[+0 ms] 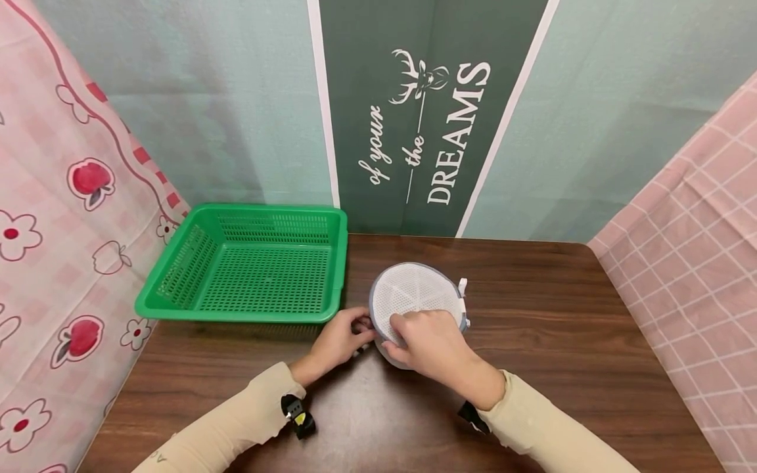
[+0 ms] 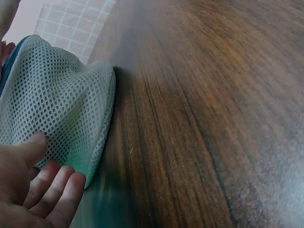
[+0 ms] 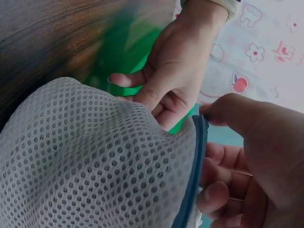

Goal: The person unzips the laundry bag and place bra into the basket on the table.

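Observation:
A round white mesh laundry bag (image 1: 402,289) with blue-grey trim stands on the table, a little right of the middle in the head view. My right hand (image 1: 434,345) is over its near side. In the right wrist view the right thumb and curled fingers pinch the blue trim (image 3: 198,156). White tabs (image 1: 462,287) stick out at the bag's right edge. My left hand (image 1: 343,338) is at the bag's left side, fingers loosely bent. The left wrist view shows the left thumb (image 2: 35,147) against the mesh, apart from the other fingers.
A green plastic basket (image 1: 340,263) with slotted walls stands at the left, close beyond my left hand. The brown wooden table (image 1: 556,355) extends right and toward me. Printed cloths hang at the back and both sides.

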Action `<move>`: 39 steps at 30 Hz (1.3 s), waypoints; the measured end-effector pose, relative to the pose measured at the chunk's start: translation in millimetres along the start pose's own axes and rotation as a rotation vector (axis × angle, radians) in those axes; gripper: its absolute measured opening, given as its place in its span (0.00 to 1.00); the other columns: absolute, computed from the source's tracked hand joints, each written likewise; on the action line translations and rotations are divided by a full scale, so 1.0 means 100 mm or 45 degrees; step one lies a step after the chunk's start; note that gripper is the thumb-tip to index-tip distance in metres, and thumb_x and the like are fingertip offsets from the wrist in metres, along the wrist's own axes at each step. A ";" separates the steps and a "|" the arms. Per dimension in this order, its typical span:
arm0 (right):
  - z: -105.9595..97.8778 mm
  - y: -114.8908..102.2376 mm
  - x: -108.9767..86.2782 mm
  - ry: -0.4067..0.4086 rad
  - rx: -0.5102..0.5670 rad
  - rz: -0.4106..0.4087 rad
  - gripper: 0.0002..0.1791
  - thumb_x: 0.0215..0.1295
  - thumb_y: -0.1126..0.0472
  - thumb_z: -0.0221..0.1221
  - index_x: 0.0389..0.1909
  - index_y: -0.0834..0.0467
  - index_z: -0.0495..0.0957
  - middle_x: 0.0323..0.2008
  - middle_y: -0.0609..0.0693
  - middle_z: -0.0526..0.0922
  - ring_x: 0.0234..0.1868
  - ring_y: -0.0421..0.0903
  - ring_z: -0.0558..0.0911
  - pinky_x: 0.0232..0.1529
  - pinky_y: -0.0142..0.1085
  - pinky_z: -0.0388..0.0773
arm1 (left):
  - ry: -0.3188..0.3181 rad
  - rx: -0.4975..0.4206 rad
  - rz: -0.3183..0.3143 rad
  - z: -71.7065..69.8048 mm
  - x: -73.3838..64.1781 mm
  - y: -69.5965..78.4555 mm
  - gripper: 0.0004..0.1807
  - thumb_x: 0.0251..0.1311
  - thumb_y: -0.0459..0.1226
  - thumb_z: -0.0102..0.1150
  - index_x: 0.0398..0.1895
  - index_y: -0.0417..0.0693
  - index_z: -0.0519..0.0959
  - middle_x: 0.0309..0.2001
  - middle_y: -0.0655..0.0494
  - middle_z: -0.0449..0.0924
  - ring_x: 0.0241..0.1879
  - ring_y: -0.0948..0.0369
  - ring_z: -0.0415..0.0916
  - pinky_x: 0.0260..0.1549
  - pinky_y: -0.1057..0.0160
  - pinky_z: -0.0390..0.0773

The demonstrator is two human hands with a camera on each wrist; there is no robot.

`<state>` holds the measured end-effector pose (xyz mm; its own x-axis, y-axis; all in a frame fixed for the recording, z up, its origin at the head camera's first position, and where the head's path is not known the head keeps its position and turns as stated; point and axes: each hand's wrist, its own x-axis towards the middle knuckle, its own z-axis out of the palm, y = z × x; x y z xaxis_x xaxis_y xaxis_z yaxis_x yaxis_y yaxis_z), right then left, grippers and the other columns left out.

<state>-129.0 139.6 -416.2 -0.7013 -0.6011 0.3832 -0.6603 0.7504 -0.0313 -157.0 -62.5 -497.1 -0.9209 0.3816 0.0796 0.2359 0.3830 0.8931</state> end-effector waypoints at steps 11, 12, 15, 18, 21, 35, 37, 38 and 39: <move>0.04 -0.04 -0.02 0.055 -0.021 -0.059 0.14 0.51 0.60 0.65 0.17 0.51 0.69 0.13 0.43 0.69 0.14 0.43 0.74 0.10 0.38 0.67 | -0.013 -0.035 0.004 0.02 -0.01 0.00 0.14 0.62 0.29 0.68 0.50 0.36 0.81 0.37 0.49 0.86 0.36 0.59 0.84 0.35 0.68 0.84; 0.05 -0.05 -0.03 0.061 -0.019 -0.069 0.14 0.51 0.61 0.65 0.17 0.51 0.69 0.13 0.42 0.69 0.14 0.43 0.74 0.11 0.38 0.67 | -0.017 -0.034 0.001 0.02 -0.01 0.00 0.14 0.62 0.29 0.68 0.50 0.36 0.81 0.38 0.49 0.86 0.36 0.59 0.84 0.35 0.68 0.84; 0.05 -0.05 -0.04 0.066 -0.012 -0.087 0.14 0.51 0.61 0.65 0.17 0.52 0.69 0.13 0.42 0.69 0.14 0.42 0.74 0.11 0.38 0.68 | -0.021 -0.029 -0.004 0.02 -0.02 0.00 0.14 0.62 0.29 0.68 0.50 0.36 0.81 0.38 0.50 0.85 0.36 0.60 0.84 0.36 0.69 0.84; 0.04 -0.05 -0.04 0.069 0.000 -0.100 0.14 0.53 0.61 0.65 0.18 0.52 0.69 0.14 0.42 0.69 0.14 0.42 0.73 0.12 0.38 0.69 | -0.023 -0.019 0.004 0.02 -0.02 -0.01 0.13 0.62 0.29 0.68 0.49 0.37 0.81 0.37 0.50 0.85 0.36 0.60 0.83 0.36 0.69 0.84; 0.01 -0.05 -0.05 0.080 0.016 -0.106 0.13 0.54 0.62 0.65 0.19 0.53 0.69 0.15 0.41 0.68 0.14 0.41 0.72 0.11 0.36 0.68 | -0.017 -0.013 0.003 0.01 -0.01 -0.01 0.13 0.62 0.30 0.68 0.49 0.37 0.81 0.37 0.50 0.86 0.35 0.62 0.83 0.36 0.68 0.84; -0.26 0.08 -0.09 0.243 0.221 -0.023 0.11 0.56 0.63 0.59 0.20 0.48 0.70 0.18 0.35 0.64 0.18 0.32 0.63 0.17 0.28 0.62 | -0.029 -0.005 -0.012 0.00 0.00 0.01 0.15 0.62 0.31 0.68 0.51 0.35 0.80 0.38 0.50 0.85 0.36 0.59 0.83 0.37 0.68 0.84; -0.30 0.10 -0.11 0.276 0.233 -0.026 0.10 0.56 0.63 0.59 0.21 0.48 0.70 0.18 0.35 0.65 0.18 0.31 0.63 0.16 0.27 0.62 | -0.027 0.000 -0.012 0.00 0.00 0.01 0.15 0.62 0.31 0.68 0.51 0.35 0.80 0.38 0.50 0.85 0.36 0.59 0.83 0.37 0.68 0.84; -0.32 0.12 -0.12 0.294 0.239 -0.028 0.09 0.56 0.63 0.59 0.21 0.48 0.71 0.18 0.35 0.66 0.18 0.30 0.64 0.16 0.27 0.63 | -0.026 0.001 -0.019 0.00 0.00 0.01 0.15 0.62 0.30 0.68 0.50 0.35 0.80 0.38 0.51 0.85 0.36 0.60 0.83 0.37 0.68 0.84; -0.34 0.13 -0.13 0.316 0.247 -0.029 0.09 0.56 0.63 0.59 0.22 0.48 0.71 0.19 0.35 0.67 0.19 0.30 0.64 0.16 0.26 0.63 | -0.025 0.004 -0.026 0.00 0.00 0.01 0.15 0.62 0.31 0.68 0.51 0.35 0.80 0.38 0.51 0.85 0.36 0.60 0.83 0.37 0.68 0.84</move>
<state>-119.8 166.6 -390.3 -0.6144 -0.5141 0.5985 -0.7310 0.6564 -0.1866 -156.4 -62.2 -495.8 -0.9193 0.3901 0.0522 0.2178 0.3937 0.8931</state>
